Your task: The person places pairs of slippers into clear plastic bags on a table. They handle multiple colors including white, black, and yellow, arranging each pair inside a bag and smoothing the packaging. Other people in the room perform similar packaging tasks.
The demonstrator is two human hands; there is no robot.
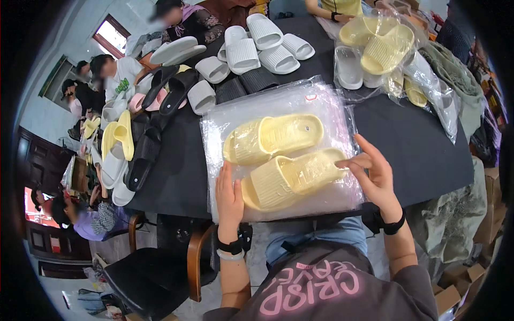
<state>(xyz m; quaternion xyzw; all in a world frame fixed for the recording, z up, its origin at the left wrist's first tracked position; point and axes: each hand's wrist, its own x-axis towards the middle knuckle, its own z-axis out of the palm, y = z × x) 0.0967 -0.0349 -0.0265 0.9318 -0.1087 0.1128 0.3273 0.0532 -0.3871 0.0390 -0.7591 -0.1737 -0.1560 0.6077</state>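
Observation:
A pair of pale yellow slippers lies side by side on a stack of clear plastic bags [214, 128], toes to the left. The far slipper [294, 132] and the near slipper [267, 184] have a plastic sheen over them, as if inside the top bag. My left hand [229, 195] rests with fingers straight and flat at the toe of the near slipper. At that slipper's heel, my right hand [375, 171] pinches the bag's film with thumb and a bent finger, another finger raised. The film between the fingertips is hard to see.
Grey slippers [243, 56] and black slippers [179, 91] crowd the far and left parts of the dark table [428, 155]. Bagged yellow slippers [388, 51] are heaped at the far right. A black chair [147, 273] stands at left. Other people sit around the table; cardboard boxes [455, 294] lie at right.

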